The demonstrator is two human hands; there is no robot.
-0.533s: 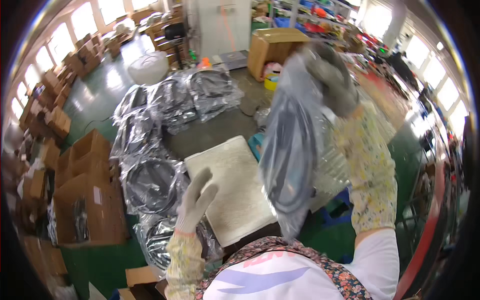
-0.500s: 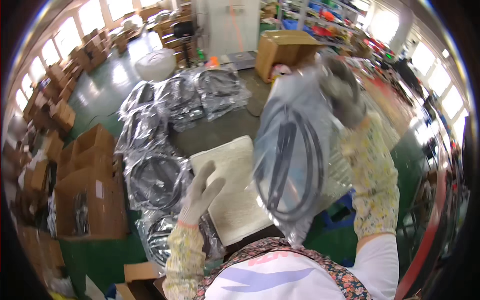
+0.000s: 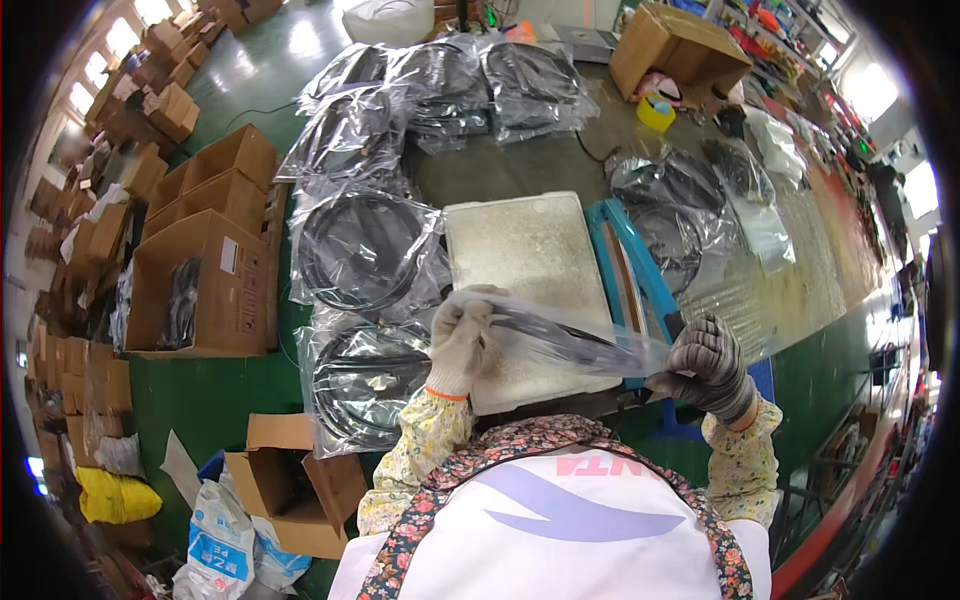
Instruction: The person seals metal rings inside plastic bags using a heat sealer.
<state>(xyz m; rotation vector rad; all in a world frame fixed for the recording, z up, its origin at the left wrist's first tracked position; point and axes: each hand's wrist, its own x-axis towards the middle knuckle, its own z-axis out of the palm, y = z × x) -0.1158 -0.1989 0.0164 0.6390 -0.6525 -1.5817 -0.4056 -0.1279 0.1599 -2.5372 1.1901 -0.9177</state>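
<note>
Between my two gloved hands a clear plastic bag (image 3: 575, 338) is stretched nearly level, with a coiled black cable or hose inside seen almost edge-on. My left hand (image 3: 462, 335), in a pale glove, is closed on the bag's left end. At the other end, my right hand (image 3: 708, 370) in a grey striped glove grips the plastic. Beneath the bag lies a flat cream-coloured board (image 3: 530, 250). Just right of that board stands a blue bar-shaped device (image 3: 640, 270) with a brown strip along it, probably a bag sealer.
Bagged black coils (image 3: 362, 250) line the table's left side and back. More bagged coils (image 3: 675, 205) lie at the right beside flat clear bags (image 3: 765, 225). An open carton (image 3: 680, 55) with yellow tape (image 3: 656, 112) stands at the back right. Cartons (image 3: 205, 280) sit on the floor at left.
The bag has come down from upright in my right hand to level above the board. My left hand, open before, now grips its left end. The view has tilted downward.
</note>
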